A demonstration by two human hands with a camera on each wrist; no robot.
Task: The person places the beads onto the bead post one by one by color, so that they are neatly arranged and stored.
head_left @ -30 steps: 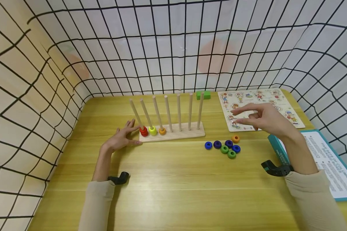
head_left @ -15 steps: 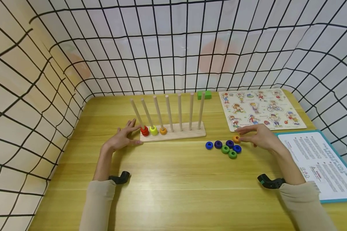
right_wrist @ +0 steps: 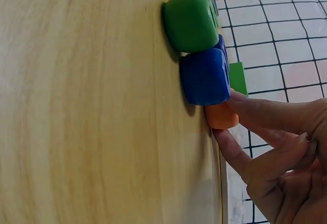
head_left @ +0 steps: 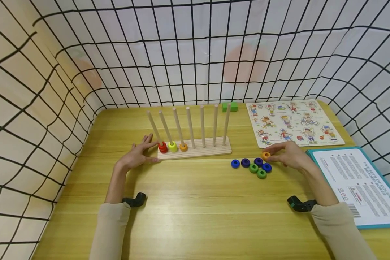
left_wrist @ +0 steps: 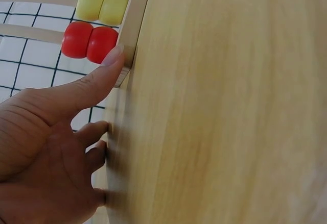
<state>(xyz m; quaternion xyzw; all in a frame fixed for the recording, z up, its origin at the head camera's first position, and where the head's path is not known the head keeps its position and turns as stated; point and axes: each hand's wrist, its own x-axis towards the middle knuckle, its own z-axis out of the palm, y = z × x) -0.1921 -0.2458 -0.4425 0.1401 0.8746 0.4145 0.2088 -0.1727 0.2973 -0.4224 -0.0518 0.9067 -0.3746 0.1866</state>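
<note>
My left hand (head_left: 133,157) steadies the left end of a wooden peg board (head_left: 208,145), thumb at the front edge and index finger at the back. Two red beads (left_wrist: 89,42) sit on the board's first peg, two yellow beads (left_wrist: 101,6) on the second, and an orange bead (head_left: 183,147) on the third. My right hand (head_left: 289,155) pinches a loose orange bead (right_wrist: 222,115) between thumb and finger, at table level. Beside it lie loose blue beads (head_left: 267,167), dark purple beads (head_left: 245,163) and green beads (head_left: 261,174).
A picture puzzle board (head_left: 295,122) lies at the back right. In front of it is a teal-edged box (head_left: 360,187) with printed text. Behind the pegs sits a green block (head_left: 230,107). Black wire mesh (head_left: 188,54) rises along the back and sides.
My right hand has come down and leftward from above the puzzle board, and its fingers have closed on the loose orange bead. The left hand stays at the peg board.
</note>
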